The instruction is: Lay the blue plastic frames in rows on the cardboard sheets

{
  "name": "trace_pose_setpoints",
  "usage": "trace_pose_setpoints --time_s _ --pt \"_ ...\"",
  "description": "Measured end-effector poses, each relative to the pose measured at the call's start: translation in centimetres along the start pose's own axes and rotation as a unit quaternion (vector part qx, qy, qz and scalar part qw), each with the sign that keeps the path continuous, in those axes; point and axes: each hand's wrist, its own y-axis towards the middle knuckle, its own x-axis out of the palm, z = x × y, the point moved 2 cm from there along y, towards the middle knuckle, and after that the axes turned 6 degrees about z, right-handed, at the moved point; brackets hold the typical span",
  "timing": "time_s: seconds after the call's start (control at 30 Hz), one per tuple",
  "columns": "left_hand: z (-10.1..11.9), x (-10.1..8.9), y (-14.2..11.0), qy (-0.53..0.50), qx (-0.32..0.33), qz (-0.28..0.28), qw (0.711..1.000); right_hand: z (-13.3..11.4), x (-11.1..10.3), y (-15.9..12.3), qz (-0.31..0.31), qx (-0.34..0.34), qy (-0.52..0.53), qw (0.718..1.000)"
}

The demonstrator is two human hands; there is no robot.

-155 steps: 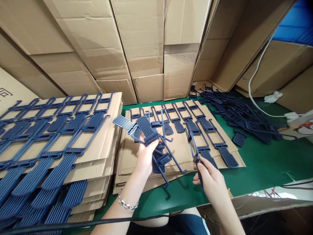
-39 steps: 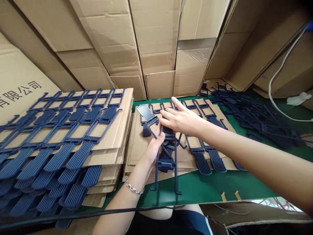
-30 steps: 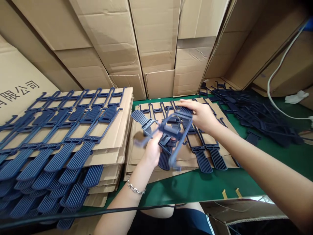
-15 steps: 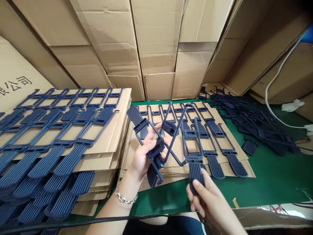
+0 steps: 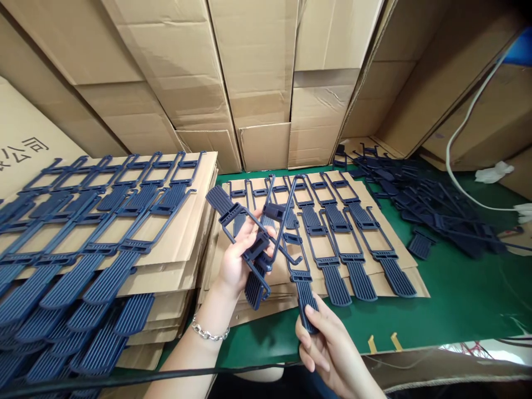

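My left hand (image 5: 236,263) is closed around several dark blue plastic frames with ribbed ends (image 5: 219,200), crossed over each other above the cardboard. Its fingers partly hide them. My right hand (image 5: 326,338) pinches the ribbed tongue of another blue plastic frame (image 5: 304,296) between thumb and fingers. This frame stands at the left of a row of similar blue frames (image 5: 336,285) laid on a cardboard sheet (image 5: 409,288). Its upper part overlaps the held bundle, and I cannot tell whether it touches the cardboard.
At left, a tall stack of cardboard sheets (image 5: 178,271) carries rows of blue frames (image 5: 112,277). A loose heap of blue parts (image 5: 432,205) lies right on the green table (image 5: 469,288). Cardboard panels (image 5: 266,147) stand behind; a white cable (image 5: 451,160) hangs at right.
My right hand has moved left with its frame, uncovering another frame lying in the row. The left hand keeps its bundle. The whole view has shifted slightly.
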Motion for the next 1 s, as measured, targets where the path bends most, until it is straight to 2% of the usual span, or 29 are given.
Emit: trace_pose_setpoints --time_s 0.3,0.53,0.8,0.9,1.0 --pt "-0.2 -0.2 0.1 0.012 0.006 0.004 1.0 0.4 -0.9 0.2 -0.019 0.016 0.077 0.997" --pt "-0.3 -0.3 0.1 0.011 0.0 0.006 1.0 0.6 -1.0 -0.1 -0.028 0.02 0.048 0.998" --pt "0.1 -0.1 0.0 0.007 0.021 0.033 0.999 0.1 -0.6 0.4 0.029 0.002 -0.059 0.998" --pt "0.2 -0.1 0.1 0.009 0.037 0.045 0.998 0.5 -0.6 0.5 0.053 0.01 -0.048 0.997" --pt "0.2 0.0 0.0 0.023 0.043 0.043 0.998 1.2 -0.7 0.0 0.068 0.002 0.028 0.997"
